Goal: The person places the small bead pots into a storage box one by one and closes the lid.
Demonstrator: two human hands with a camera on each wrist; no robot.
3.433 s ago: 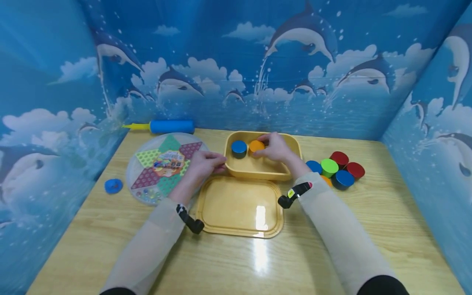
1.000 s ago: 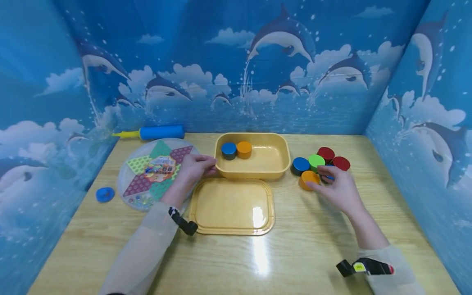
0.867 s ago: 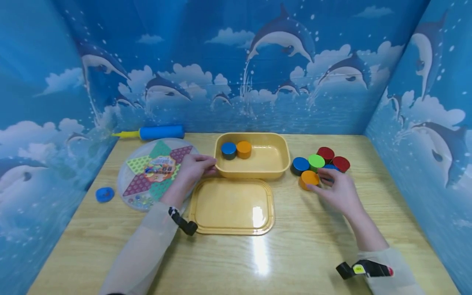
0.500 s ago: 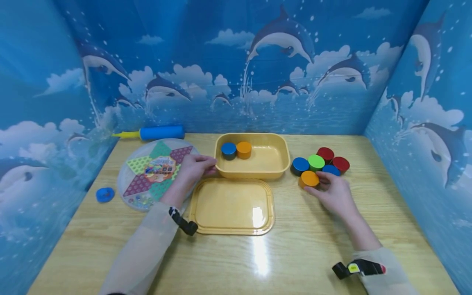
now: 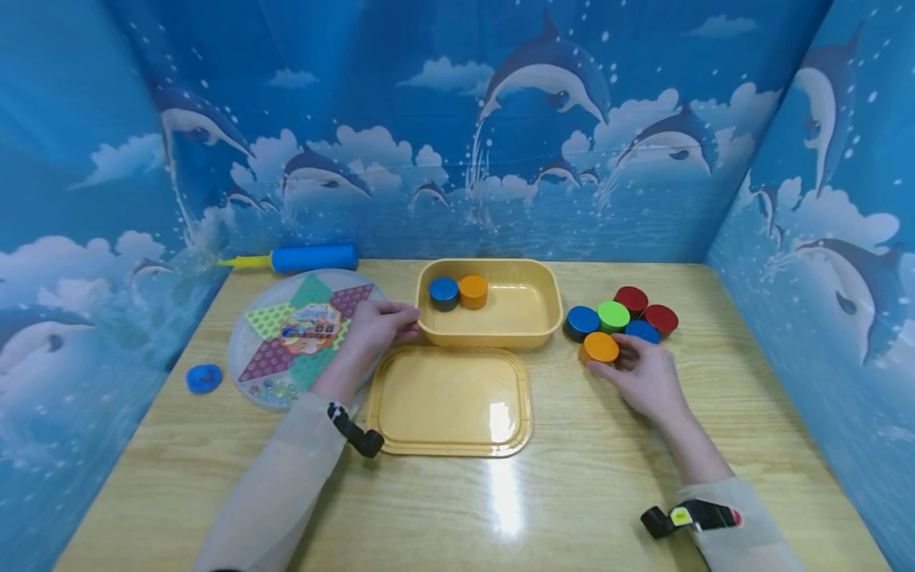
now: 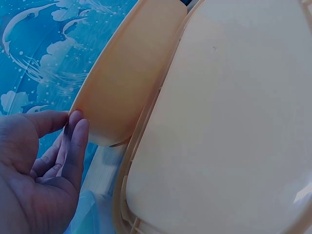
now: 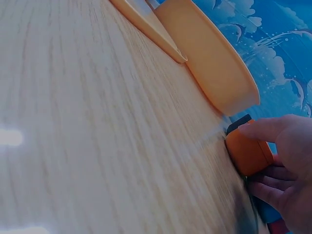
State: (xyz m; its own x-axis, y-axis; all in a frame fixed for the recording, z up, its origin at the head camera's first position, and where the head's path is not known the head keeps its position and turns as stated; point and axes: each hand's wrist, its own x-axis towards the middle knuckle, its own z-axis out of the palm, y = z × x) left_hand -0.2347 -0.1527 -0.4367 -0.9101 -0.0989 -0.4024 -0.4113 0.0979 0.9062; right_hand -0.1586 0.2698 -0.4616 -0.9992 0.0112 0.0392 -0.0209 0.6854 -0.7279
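My left hand (image 5: 366,335) pinches the left end of a yellow rectangular tub (image 5: 515,318); in the left wrist view the fingertips meet at the rim of the tub (image 6: 119,83). Inside it a blue round block (image 5: 444,295) and an orange round block (image 5: 473,291) sit side by side at the left. My right hand (image 5: 649,383) grips another orange round block (image 5: 599,349) by its sides, thumb at the front and fingers behind. Right beside that one are a blue block (image 5: 582,323), a green block (image 5: 613,315) and a second blue block (image 5: 642,331).
Two red blocks, one at the back (image 5: 631,300) and one at the right (image 5: 661,319), complete the cluster. A yellow lid (image 5: 450,401) lies before the tub. Leftward are a round game board (image 5: 286,286), a blue pump (image 5: 314,257) and a small blue object (image 5: 203,379).
My right hand has set an orange block in the tub, moved right to the cluster and closed its fingers on another orange block. My left hand stays at the tub's rim.
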